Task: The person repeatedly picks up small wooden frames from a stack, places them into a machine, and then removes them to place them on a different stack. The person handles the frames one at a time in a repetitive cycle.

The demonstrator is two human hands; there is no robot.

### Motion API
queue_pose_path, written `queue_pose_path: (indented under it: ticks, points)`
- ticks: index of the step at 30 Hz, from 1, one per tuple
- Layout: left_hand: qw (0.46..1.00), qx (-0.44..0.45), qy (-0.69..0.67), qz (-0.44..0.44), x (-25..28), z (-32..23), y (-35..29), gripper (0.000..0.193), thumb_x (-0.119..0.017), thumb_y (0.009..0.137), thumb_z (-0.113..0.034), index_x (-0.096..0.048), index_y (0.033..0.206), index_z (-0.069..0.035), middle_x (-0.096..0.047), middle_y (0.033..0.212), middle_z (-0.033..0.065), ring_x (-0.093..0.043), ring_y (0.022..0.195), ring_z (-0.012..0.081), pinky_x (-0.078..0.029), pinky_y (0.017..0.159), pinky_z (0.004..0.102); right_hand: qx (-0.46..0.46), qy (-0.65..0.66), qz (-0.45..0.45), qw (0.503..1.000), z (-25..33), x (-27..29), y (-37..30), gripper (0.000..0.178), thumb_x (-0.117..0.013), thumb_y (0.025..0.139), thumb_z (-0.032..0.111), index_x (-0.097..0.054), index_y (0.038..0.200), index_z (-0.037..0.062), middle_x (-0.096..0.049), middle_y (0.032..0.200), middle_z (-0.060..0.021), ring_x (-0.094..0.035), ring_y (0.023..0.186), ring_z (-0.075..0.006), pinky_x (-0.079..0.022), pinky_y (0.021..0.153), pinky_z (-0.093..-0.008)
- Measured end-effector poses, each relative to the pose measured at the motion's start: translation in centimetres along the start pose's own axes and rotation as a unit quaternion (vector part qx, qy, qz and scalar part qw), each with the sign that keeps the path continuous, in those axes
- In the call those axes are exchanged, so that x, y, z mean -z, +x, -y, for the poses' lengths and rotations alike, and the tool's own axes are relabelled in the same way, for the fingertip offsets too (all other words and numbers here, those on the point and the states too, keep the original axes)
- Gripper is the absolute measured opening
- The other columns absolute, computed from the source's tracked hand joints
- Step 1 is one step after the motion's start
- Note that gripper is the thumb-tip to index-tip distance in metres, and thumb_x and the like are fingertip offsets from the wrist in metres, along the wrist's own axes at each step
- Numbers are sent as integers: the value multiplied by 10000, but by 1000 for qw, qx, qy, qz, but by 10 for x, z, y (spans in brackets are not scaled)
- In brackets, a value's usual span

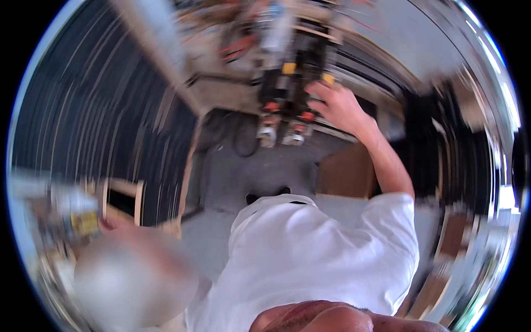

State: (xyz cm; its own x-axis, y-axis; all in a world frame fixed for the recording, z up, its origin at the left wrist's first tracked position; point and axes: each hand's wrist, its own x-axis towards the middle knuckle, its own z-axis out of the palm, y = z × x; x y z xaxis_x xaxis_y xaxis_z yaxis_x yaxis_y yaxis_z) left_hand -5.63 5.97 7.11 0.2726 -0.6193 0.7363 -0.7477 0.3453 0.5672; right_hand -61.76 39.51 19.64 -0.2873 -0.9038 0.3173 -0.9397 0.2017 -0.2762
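Note:
My right hand [338, 106] reaches forward over a pair of long black tools or machine parts lying side by side. Its fingers are apart and lie at the right-hand black part [316, 61], near a small yellow block [328, 79]. I cannot tell whether they touch it. The left-hand black part [271, 83] carries another yellow block [289, 68]. Both have orange-red pieces and pale ends toward me. At the lower left, a little of my left hand [109, 223] shows beside a blurred patch; its fingers are smeared and the forearm is mostly hidden.
A brown box [346, 170] stands on the grey floor [276, 169] below my right arm. Dark, closely stacked panels [105, 94] fill the left side. A small wooden frame [123, 200] is near my left hand. Red-handled tools [239, 48] lie among clutter ahead.

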Motion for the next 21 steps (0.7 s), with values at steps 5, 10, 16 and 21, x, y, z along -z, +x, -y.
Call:
queue_pose_path:
  ticks: [5,10,16,21]
  points:
    - [858,17,-439,266,-35,-221,-146,204,-517,962,-60,-603,1113,46,-634,1086,163,-657,923,236,-562,818,336,-2,-266,-100,959,18,152,-45,280,-672,818,180,-615,1065,64,-637,919,-140,-650,868,-321,-518,753,-436]
    - [633,153,-470,595,-87,-346,-270,250,-530,983,-136,-592,1153,36,-647,1083,121,-657,941,196,-550,833,307,-181,-387,-116,897,39,266,-101,262,-635,808,176,-629,1034,43,-670,949,-151,-649,919,-334,-520,809,-416]
    - [526,164,-442,708,-171,-405,-326,306,-555,985,-194,-575,1201,21,-653,1108,113,-661,946,181,-553,788,286,-461,-413,-52,783,-39,337,-269,423,-608,919,351,-566,1192,31,-626,1105,-180,-597,1050,-320,-452,912,-408]
    - [503,211,-424,723,-264,-472,-340,340,-603,960,-271,-594,1177,-10,-663,1058,65,-655,900,143,-546,764,273,-514,-184,-146,825,-37,350,-315,260,-627,924,213,-559,1054,-2,-581,932,-68,-542,887,-133,-451,852,-294]
